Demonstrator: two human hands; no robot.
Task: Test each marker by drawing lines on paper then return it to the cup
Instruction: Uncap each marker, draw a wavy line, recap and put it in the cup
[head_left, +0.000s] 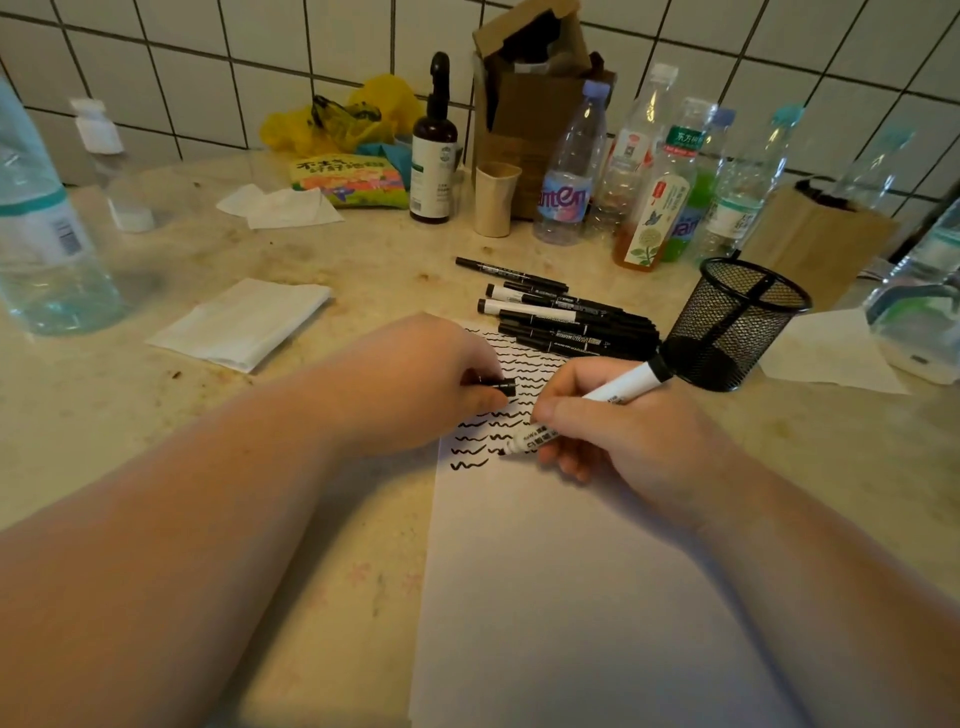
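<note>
marker: a white-barrelled marker (587, 402) with a black rear end and black print, light and rigid by the look of it; the smooth plastic could slip, so the best hold is low on the barrel near the tip, as for writing
right hand: the right hand (618, 431) grips the marker in a writing hold, fingers curled round the lower barrel, tip down on the paper beside the lowest squiggles
left hand: the left hand (421, 384) pinches a small black cap (498, 387) between thumb and fingers while resting on the paper's upper left edge
paper: a white sheet of paper (561, 597) lies flat on the desk (156, 415); thin and likely to slide, so the resting hand probably steadies it; its top part is filled with rows of black wavy lines (470, 464)
cup: a black mesh cup (727, 322) stands upright just beyond the right hand, with one marker seemingly inside
other markers: a cluster of black markers (561, 317) lies on the desk between paper and cup, touching one another
stage: my guess is mid-test, with many markers not yet in the cup
</note>
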